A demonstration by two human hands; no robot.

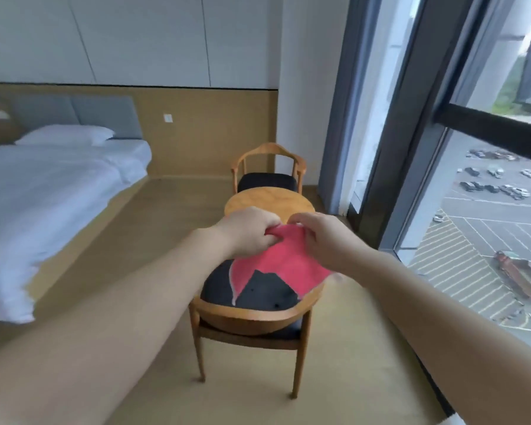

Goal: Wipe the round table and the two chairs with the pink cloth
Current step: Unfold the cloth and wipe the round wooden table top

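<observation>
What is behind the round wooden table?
A second wooden chair with a black seat stands behind the round wooden table, facing it. The tabletop hides the chair's legs; the hands and cloth cover the table's near edge.

1. Below the hands (252,231), the near chair (252,314) blocks the way down
2. Just beyond them stands the round table (269,199), then the far chair (269,167)
3. Open floor (166,234) lies to their left; the window (472,210) closes off their right

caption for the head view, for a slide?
Both hands hold the pink cloth over the near chair.
</observation>
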